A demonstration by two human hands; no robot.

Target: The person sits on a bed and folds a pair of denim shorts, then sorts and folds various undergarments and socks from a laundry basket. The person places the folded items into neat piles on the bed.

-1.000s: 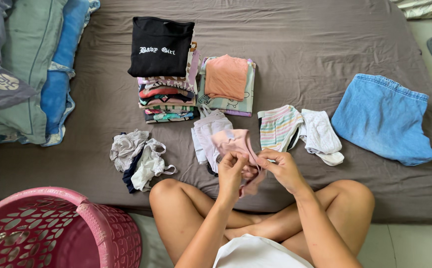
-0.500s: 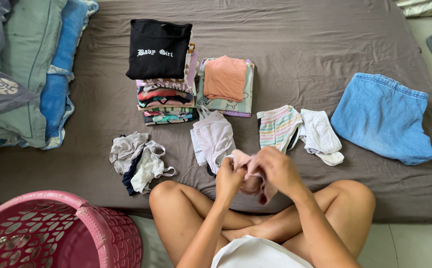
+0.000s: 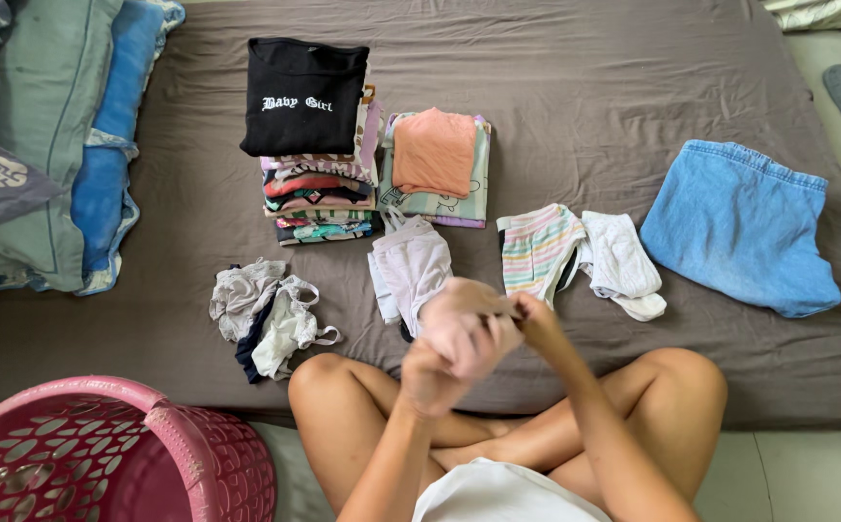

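Two stacks done; both hands, left and right, grip a pink garment; one small heap remains unfolded.

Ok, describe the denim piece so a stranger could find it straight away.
Start with the brown mattress. Go to its right side, past the striped folded cloth and the white folded cloth. The denim piece lies there alone, laid flat; it is the only blue garment among the folded clothes.

You get soft, even daylight with faint shadows and no glare. Your hands at six o'clock smear with motion blur; the clothes at twelve o'clock stay sharp.
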